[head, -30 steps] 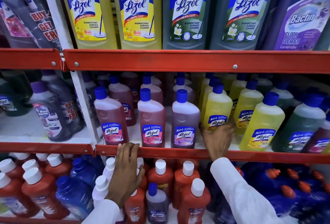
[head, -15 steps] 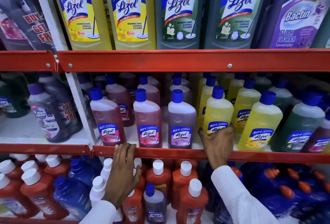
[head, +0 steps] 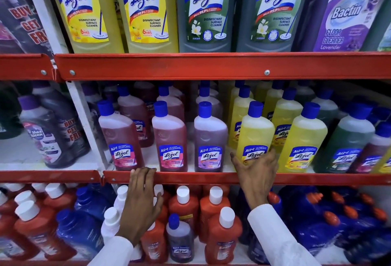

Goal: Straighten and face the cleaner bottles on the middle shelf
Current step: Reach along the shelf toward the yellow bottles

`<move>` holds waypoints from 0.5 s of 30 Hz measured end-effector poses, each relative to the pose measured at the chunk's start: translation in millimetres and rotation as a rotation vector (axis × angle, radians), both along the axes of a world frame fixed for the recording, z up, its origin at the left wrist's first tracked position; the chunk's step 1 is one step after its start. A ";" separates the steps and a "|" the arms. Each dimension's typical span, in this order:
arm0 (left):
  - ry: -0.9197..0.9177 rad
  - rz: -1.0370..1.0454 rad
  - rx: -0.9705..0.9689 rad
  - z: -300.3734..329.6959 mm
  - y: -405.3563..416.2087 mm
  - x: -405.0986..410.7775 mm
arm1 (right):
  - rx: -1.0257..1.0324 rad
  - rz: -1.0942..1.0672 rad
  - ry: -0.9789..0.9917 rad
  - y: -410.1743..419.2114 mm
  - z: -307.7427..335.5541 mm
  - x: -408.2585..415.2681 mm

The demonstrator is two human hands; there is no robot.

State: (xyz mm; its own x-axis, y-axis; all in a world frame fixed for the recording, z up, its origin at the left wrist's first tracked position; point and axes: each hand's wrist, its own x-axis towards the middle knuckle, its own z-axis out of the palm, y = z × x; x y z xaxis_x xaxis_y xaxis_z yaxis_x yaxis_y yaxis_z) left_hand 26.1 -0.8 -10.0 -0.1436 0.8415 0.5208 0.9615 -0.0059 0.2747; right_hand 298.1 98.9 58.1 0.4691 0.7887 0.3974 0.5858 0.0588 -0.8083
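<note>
The middle shelf (head: 211,177) holds rows of blue-capped Lizol bottles. At the front stand two pink bottles (head: 120,138) (head: 170,138), a purple one (head: 210,138), then yellow ones. My right hand (head: 257,172) wraps the base of the front yellow bottle (head: 255,132), thumb on its left side, fingers on its right. That bottle leans slightly left, label facing out. My left hand (head: 141,198) rests with fingertips on the red shelf lip below the pink bottles, holding nothing.
Another yellow bottle (head: 302,140) and a green one (head: 349,145) stand to the right. Large Lizol bottles (head: 146,9) fill the top shelf. Red bottles with white caps (head: 184,204) and blue jugs (head: 338,219) crowd the bottom shelf. A white upright (head: 84,117) divides the bays.
My right hand has closed around the front yellow bottle's base and the bottle has shifted a little forward and left. My left hand stays on the shelf lip.
</note>
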 end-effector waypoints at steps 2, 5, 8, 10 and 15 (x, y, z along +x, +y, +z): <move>-0.009 0.001 0.007 1.2 -0.8 0.4 | 0.069 -0.060 0.035 -13.4 4.2 -0.8; -0.066 0.015 0.012 6.4 -2.4 2.6 | 0.380 -0.048 0.176 -50.1 7.5 -16.1; -0.169 0.017 0.035 14.5 -2.7 4.7 | 0.463 0.261 0.204 -79.3 -0.3 -52.0; -0.259 -0.004 0.073 23.9 -2.3 10.0 | 0.363 0.465 0.118 -84.1 -7.7 -75.4; -0.471 -0.027 0.143 51.8 1.9 14.8 | 0.090 0.597 -0.001 -74.8 -9.5 -114.4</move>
State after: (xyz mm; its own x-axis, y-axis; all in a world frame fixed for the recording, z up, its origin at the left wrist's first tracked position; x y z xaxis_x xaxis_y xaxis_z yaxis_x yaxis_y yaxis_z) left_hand 40.9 1.2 41.8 -0.3703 0.7730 0.5152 0.7322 -0.0984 0.6739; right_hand 183.7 24.0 48.6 -0.0451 0.8786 0.4754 0.4309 0.4464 -0.7842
